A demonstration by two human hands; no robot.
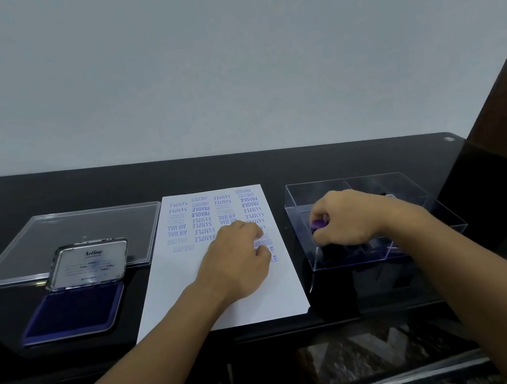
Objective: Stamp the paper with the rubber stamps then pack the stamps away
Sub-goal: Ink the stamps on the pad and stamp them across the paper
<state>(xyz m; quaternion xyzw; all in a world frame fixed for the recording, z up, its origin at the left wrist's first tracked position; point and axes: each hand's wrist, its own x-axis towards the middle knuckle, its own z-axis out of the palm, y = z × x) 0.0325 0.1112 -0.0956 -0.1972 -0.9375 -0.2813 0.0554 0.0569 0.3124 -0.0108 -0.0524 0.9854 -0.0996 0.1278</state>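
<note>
Black glossy desk [274,165], head view.

- White sheet of paper [230,307] lies at centre; its far half carries rows of blue stamped words (SAMPLE, FRAGILE, AIR MAIL, AMENDED).
- Left hand [238,256] rests on the paper over the right-hand column, fingers loosely curled, nothing seen in it.
- Right hand [345,221] reaches into the clear plastic compartment box [441,223], just right of the paper, and pinches a purple-handled rubber stamp [318,225] at the box's near-left part.
- Dark shapes on the box floor are too blurred to tell.
- Left of the paper: open blue ink pad [72,311], its metal lid [90,264] raised.
- Behind it lies a flat clear plastic lid [80,227].
</note>
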